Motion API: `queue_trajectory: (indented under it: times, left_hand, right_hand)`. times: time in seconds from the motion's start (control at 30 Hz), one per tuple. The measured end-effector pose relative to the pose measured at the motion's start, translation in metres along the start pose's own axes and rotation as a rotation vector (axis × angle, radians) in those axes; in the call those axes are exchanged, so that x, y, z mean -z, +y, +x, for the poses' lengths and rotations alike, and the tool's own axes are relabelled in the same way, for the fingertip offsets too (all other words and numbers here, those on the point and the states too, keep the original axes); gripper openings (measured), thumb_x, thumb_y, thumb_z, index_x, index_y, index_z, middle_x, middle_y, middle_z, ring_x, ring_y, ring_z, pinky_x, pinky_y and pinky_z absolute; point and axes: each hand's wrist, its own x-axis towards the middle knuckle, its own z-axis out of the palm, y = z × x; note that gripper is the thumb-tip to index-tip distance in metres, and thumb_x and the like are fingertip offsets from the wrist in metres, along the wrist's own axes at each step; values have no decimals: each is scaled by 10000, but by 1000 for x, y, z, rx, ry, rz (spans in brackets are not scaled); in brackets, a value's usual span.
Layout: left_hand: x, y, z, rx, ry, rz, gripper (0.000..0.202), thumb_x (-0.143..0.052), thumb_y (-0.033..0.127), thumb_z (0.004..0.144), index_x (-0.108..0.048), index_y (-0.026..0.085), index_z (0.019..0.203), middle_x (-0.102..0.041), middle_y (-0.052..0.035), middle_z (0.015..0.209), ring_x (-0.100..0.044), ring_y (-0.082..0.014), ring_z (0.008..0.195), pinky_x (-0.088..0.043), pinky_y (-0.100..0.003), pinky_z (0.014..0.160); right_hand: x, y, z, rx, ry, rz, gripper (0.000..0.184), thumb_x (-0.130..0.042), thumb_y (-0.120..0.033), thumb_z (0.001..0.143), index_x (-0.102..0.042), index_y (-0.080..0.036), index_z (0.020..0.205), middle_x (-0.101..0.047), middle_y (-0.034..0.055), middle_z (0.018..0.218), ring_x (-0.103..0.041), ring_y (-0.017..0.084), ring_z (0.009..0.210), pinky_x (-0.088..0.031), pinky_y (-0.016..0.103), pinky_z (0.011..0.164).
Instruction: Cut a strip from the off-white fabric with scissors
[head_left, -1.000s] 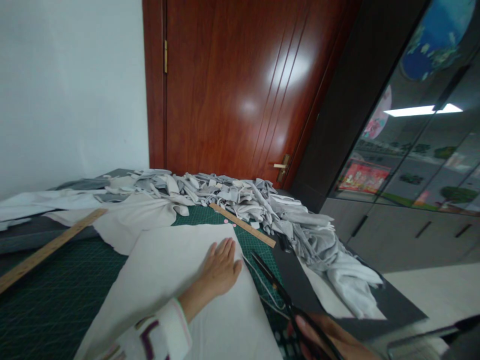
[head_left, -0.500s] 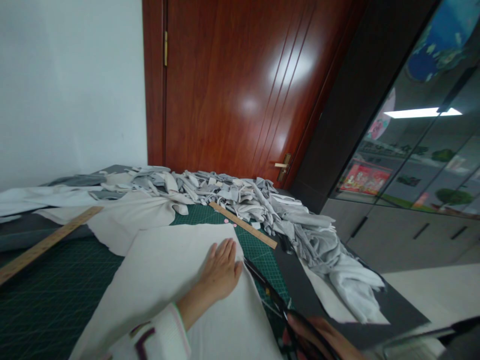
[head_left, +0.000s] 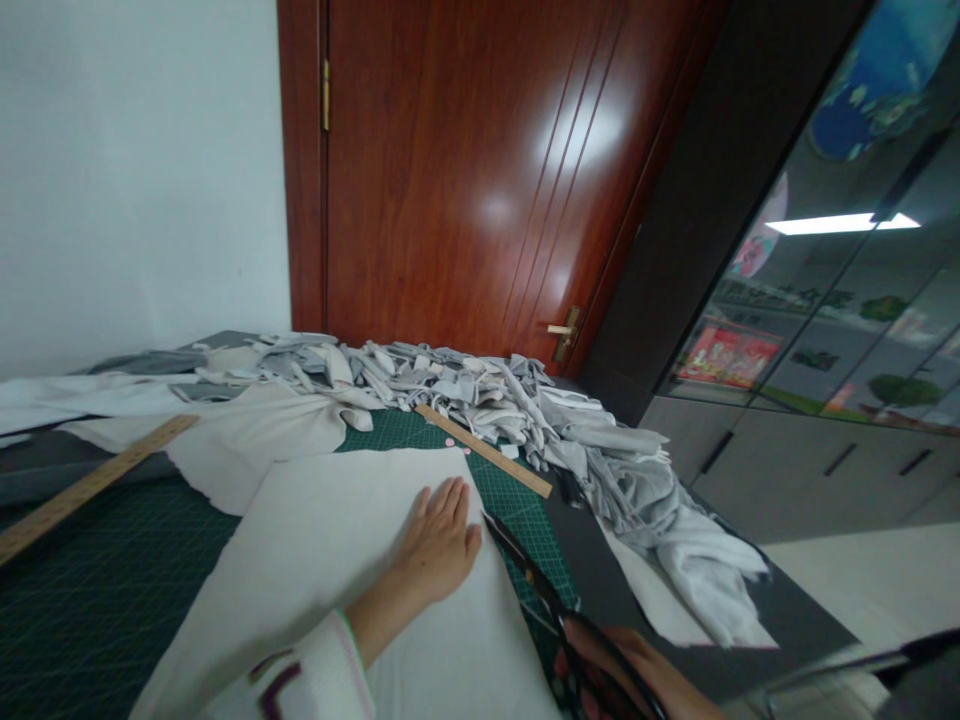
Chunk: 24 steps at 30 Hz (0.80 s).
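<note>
My left hand lies flat with fingers together and stretched out on a sheet of white fabric, near its right edge, on a green cutting mat. My right hand at the bottom edge grips the handles of black scissors. Their blades run along the right edge of the white fabric, the tip close to my left thumb.
A heap of grey and white fabric strips lies along the far and right side. One wooden ruler lies beside the heap; another wooden ruler lies at the left. Behind stand a brown door and glass cabinets.
The scissors have moved left and forward along the fabric's right edge, the tip now close to my left thumb. My left hand has stayed flat on the fabric.
</note>
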Motion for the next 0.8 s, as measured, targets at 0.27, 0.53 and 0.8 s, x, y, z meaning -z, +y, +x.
queue_trajectory:
  times: [0.27,0.53,0.8]
  left_hand:
    - [-3,-2,1,-1,8,-9,586,-270,357,974,-340,38,1462,-301,-138,1552,-233,-259,1451,-174,-515,1180]
    - [2,0,0,-3,-24,2,589,-293,334,968,-321,20,1465,-286,-155,1552,-227,-274,1451,-179,-527,1178]
    - [1,0,0,-8,-14,-6,591,-294,336,970,-321,7,1460,-285,-161,1551,-223,-281,1452,-178,-540,1176]
  right_hand:
    - [-9,-1,13,-89,19,105,564,-763,-714,535,-700,-187,723,-649,-29,574,-530,58,480,-356,150,476]
    - [-29,-16,25,8,-41,-73,719,-639,-840,520,-619,-142,694,-530,-46,443,-450,54,367,-306,170,387]
    - [-32,-18,27,35,-26,-112,732,-613,-857,521,-583,-152,715,-530,-49,458,-443,50,376,-309,171,403]
